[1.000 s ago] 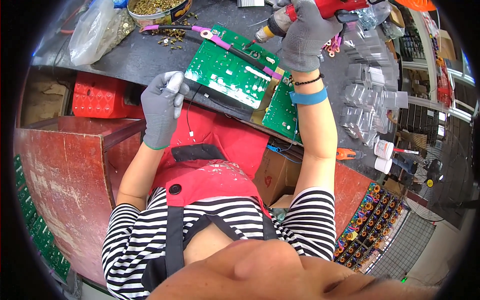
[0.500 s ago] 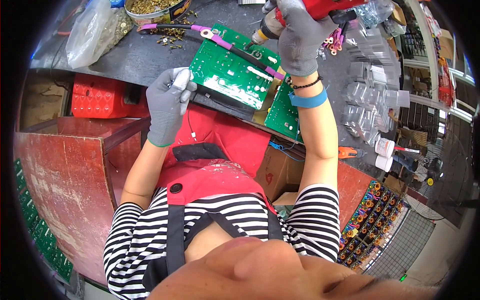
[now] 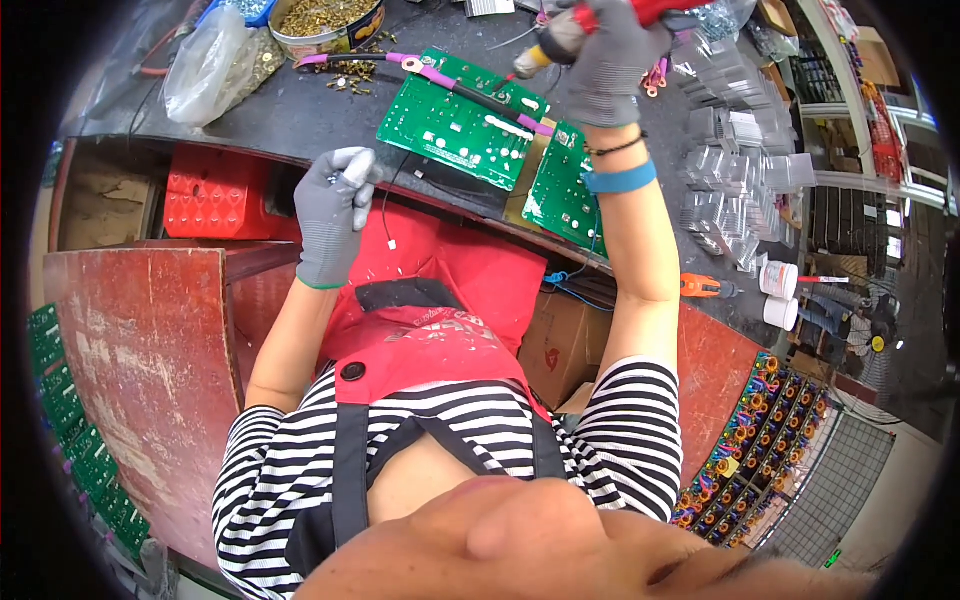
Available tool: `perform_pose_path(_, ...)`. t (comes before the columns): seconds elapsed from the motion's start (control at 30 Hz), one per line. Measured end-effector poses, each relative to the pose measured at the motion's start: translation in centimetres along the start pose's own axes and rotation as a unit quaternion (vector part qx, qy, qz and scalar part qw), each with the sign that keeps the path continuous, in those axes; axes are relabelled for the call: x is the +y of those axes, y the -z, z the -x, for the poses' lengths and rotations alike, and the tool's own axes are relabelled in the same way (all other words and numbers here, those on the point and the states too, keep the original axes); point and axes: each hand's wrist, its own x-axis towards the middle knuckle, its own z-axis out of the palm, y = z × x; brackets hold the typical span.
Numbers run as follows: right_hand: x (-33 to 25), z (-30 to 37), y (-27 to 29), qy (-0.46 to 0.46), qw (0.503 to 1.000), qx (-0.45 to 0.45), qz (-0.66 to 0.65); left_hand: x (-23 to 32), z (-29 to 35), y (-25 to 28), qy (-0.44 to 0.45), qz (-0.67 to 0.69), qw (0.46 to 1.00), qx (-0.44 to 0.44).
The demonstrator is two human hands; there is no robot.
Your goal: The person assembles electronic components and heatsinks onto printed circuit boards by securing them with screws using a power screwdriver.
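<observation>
My right hand (image 3: 612, 75), in a grey glove, grips a red power screwdriver (image 3: 556, 42). Its bit points down-left, just above the far right part of a green circuit board (image 3: 440, 130). A black cable (image 3: 490, 108) with purple sleeves and a ring terminal lies across that board. My left hand (image 3: 333, 210), gloved too, is just left of the board's near corner and apart from it. Its fingers are curled together, and whatever they may hold is hidden. A second green board (image 3: 562, 195) lies to the right, partly behind my right wrist.
Brass screws fill a tub (image 3: 340, 42) at the far left and lie loose beside it. A clear plastic bag (image 3: 205, 75) sits further left. Metal heat sinks (image 3: 735, 135) crowd the right side, with white jars (image 3: 778, 280) and an orange tool (image 3: 702, 286) nearer. A red bin (image 3: 220, 195) stands below.
The screwdriver's tip has lifted off the board and moved slightly up and right. My left hand has come away from the board's left edge. The whole view has shifted a little.
</observation>
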Motion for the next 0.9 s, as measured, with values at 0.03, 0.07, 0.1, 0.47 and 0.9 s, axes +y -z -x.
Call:
perform_pose_path(0.03,-1.7,0.8,-0.3,-0.018,1.000,-0.008,-0.024,-0.1,0.7,0.1,0.009,0.028,0.999,-0.030)
perform_pose_path(0.07,-2.9,1.9,-1.1,0.027,0.999,0.022,-0.036,-0.1,1.4,-0.3,0.009,0.026,0.999,-0.027)
perform_pose_path(0.1,-3.6,2.8,-0.8,0.029,0.999,0.015,-0.043,0.4,2.4,-1.6,0.053,0.041,0.997,-0.044)
perform_pose_path(0.47,-9.7,13.1,0.4,-0.027,0.998,0.019,-0.053,-0.8,7.8,-8.2,0.169,0.036,0.946,-0.273)
perform_pose_path(0.9,-11.2,14.4,1.8,-0.046,0.996,0.069,-0.035,-1.1,10.4,-11.1,0.172,0.068,0.953,-0.242)
